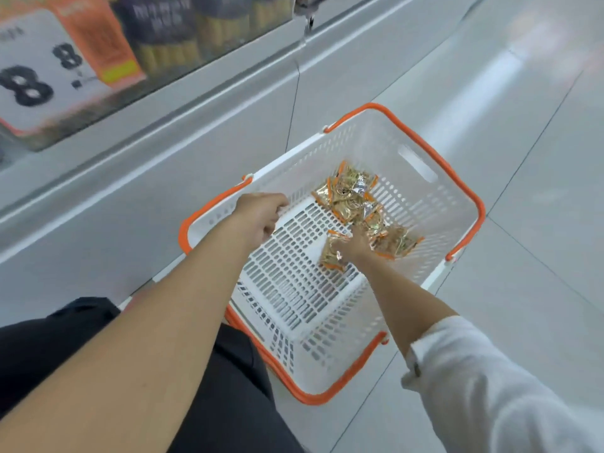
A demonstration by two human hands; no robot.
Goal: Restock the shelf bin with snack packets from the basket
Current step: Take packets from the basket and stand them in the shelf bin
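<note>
Reaching into the white basket (pixel 392 135), the right hand (pixel 353 246) rests on the snack packets (pixel 349 194) heaped at the basket's far end. Blur hides whether its fingers clamp one. The left hand (pixel 260 217) has its fingers curled round the basket's shelf-side rim.

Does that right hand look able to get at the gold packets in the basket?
Probably yes: the right hand is already inside the open-topped basket, among the snack packets, with nothing lying over them.
</note>
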